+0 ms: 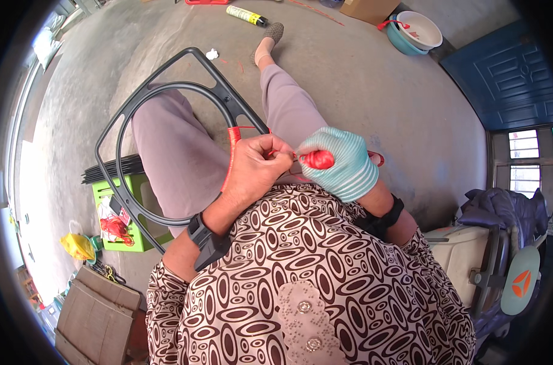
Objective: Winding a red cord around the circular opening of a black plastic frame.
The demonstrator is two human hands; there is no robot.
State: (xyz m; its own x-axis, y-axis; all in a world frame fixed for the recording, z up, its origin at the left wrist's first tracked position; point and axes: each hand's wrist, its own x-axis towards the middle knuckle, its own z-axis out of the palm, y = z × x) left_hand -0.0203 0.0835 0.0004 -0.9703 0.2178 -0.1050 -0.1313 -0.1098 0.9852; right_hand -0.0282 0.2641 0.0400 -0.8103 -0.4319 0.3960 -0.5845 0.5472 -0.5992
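Note:
A black plastic frame (119, 115) with a round ring inside rests across my lap, tilted to the left. Red cord (234, 137) is wound in tight turns along the ring's right side. My left hand (255, 167) is bare and closed beside that winding, thumb and forefinger pinching a bit of red cord. In a light blue striped glove, my right hand (343, 164) grips a glossy red rounded handle (317, 159), apparently a small tool with a thin shaft pointing at my left fingertips. The shaft's tip is hidden between the hands. A red loop shows behind the glove.
Left of my leg stands a green plastic stool (139, 237) holding stacked black frames (115, 168) and a tangle of red cord (115, 230). Cardboard (97, 310) and scissors (109, 272) lie nearer. Basins (419, 33) and a yellow can (246, 15) are farther off.

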